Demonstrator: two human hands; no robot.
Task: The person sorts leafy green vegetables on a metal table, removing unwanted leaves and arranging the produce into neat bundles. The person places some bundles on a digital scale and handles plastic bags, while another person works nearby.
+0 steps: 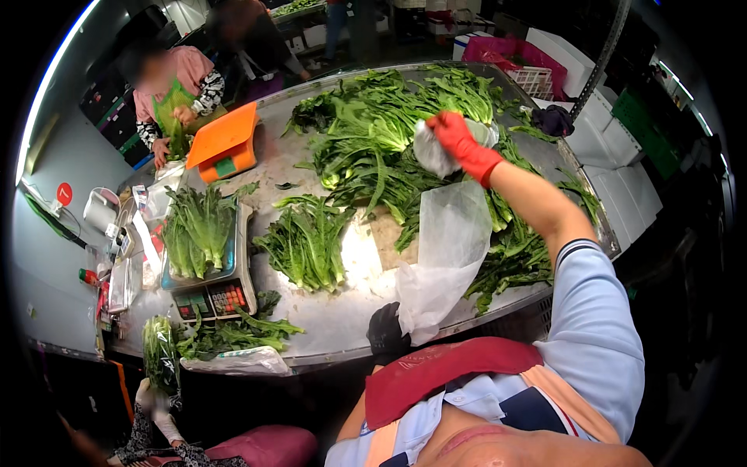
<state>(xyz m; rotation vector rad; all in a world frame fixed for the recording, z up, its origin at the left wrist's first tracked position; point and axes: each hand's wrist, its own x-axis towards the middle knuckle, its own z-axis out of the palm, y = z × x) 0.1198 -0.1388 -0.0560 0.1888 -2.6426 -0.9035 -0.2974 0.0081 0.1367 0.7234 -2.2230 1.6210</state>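
Note:
My right hand (464,146), in a red glove, reaches over the leafy greens with its fingers closed on a whitish crumpled bundle (430,153), which may be cloth or plastic. Low at the table's near edge is my left hand (388,334) in a black glove, its fingers against the gathered end of a translucent plastic sheet or bag (446,239). That plastic stretches up beneath my right forearm. Loose leafy greens (379,128) heap around my right hand. A separate bunch of greens (309,242) lies left of the plastic, on the metal table (303,318).
Greens (201,230) rest on a digital scale (242,274) at left. Beyond stands an orange scale (224,140), where a person (181,87) handles greens. Another person's gloved hand (154,400) is by a wrapped bunch (160,350). White foam boxes (607,140) stand right.

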